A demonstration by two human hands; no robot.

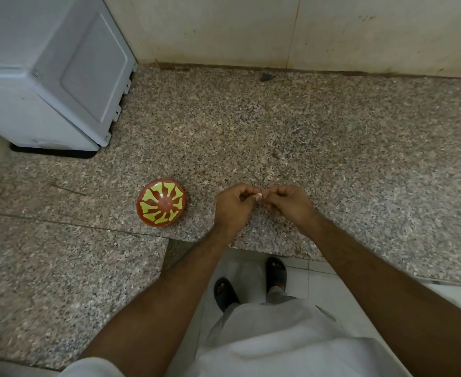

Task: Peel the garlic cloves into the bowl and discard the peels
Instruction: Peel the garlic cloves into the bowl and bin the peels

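Note:
A small pale garlic clove (pixel 258 197) sits between my two hands, just above the speckled granite counter (pixel 278 137). My left hand (pixel 233 206) pinches it from the left with curled fingers, and my right hand (pixel 289 204) pinches it from the right. A red bowl (pixel 162 203) with a yellow-green pattern stands on the counter, about a hand's width left of my left hand. Nothing shows inside the bowl.
A large white appliance (pixel 47 72) stands at the back left of the counter. A tiled wall (pixel 278 28) runs along the back. The counter's front edge passes just below my hands, with my sandalled feet (pixel 251 281) on the white floor beneath.

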